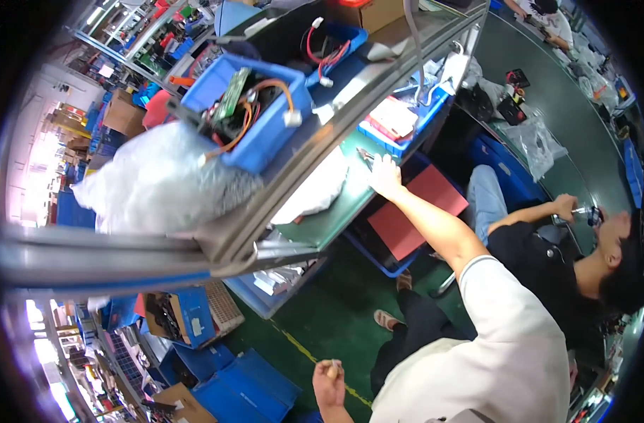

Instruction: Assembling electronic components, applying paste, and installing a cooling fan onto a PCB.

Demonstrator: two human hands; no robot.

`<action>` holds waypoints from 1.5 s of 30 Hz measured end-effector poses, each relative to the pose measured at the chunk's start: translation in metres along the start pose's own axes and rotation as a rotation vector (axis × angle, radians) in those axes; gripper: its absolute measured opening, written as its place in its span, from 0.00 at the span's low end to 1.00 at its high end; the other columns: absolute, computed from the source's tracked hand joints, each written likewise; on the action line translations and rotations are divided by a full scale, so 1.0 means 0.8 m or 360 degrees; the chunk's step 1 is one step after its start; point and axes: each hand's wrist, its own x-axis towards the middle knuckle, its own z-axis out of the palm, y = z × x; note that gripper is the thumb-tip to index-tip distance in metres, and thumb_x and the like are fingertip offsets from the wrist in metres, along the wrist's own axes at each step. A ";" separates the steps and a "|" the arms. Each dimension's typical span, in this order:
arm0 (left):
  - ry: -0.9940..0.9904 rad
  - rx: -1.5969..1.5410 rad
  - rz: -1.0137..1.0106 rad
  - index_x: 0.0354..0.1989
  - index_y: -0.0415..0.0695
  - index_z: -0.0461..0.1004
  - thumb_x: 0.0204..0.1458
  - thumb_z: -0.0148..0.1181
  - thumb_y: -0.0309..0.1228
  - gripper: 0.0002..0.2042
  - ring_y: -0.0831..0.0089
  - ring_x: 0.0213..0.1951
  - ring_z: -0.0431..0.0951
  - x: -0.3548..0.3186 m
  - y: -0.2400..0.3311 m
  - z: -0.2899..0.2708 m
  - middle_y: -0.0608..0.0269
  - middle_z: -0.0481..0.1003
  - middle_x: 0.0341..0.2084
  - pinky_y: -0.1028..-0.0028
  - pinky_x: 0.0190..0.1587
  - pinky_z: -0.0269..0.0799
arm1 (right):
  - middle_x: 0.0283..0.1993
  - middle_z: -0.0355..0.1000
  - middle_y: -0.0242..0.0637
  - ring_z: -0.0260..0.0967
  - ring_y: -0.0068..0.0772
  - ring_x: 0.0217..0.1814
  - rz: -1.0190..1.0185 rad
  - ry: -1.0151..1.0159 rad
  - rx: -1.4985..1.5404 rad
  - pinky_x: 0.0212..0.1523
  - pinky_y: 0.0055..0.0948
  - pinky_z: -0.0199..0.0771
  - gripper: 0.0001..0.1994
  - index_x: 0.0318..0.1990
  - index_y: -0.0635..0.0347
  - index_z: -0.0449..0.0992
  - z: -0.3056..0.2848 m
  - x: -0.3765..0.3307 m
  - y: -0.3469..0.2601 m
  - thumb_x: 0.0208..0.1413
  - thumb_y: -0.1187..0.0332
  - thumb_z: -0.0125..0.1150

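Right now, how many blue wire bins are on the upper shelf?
2: a nearer bin with a green circuit board; a farther bin, to its right, with red wires. More may be hidden.

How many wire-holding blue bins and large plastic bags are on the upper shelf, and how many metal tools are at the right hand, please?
Blue bins: 2
Plastic bag: 1
Metal tool at the right hand: 1
Total: 4

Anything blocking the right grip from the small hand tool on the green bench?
Nothing visible. The right grip is right at the small hand tool on the green bench; I can't tell if the fingers touch it. The blue tray sits just beside the tool, not between.
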 end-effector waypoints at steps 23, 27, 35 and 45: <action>-0.1765 0.2106 -0.0749 0.43 0.36 0.76 0.58 0.56 0.29 0.10 0.73 0.34 0.77 -0.003 -0.227 0.181 0.60 0.76 0.32 0.74 0.38 0.79 | 0.40 0.76 0.49 0.76 0.46 0.37 0.1984 0.1255 0.0869 0.42 0.41 0.73 0.16 0.43 0.60 0.77 -0.230 -0.935 0.359 0.55 0.59 0.51; -0.2187 0.2351 -0.0958 0.47 0.36 0.74 0.58 0.56 0.32 0.13 0.72 0.36 0.77 -0.138 -0.348 0.174 0.61 0.74 0.33 0.74 0.42 0.75 | 0.41 0.75 0.53 0.71 0.56 0.46 0.2471 0.1143 0.0762 0.47 0.47 0.71 0.17 0.39 0.64 0.76 -0.159 -1.170 0.345 0.53 0.57 0.54; -0.2900 0.2864 -0.0894 0.47 0.38 0.76 0.57 0.58 0.32 0.13 0.76 0.36 0.77 -0.373 -0.646 0.090 0.64 0.75 0.35 0.77 0.43 0.75 | 0.35 0.75 0.53 0.74 0.52 0.41 0.3001 0.1034 0.1374 0.44 0.42 0.73 0.17 0.35 0.65 0.77 -0.069 -1.424 0.319 0.47 0.58 0.63; -0.3987 0.2476 -0.0833 0.45 0.40 0.77 0.57 0.56 0.27 0.10 0.79 0.33 0.75 -0.772 -0.923 0.027 0.64 0.75 0.30 0.79 0.40 0.71 | 0.39 0.76 0.47 0.75 0.44 0.42 0.2551 0.1347 0.0893 0.44 0.36 0.73 0.14 0.42 0.63 0.76 -0.313 -1.622 0.661 0.54 0.62 0.58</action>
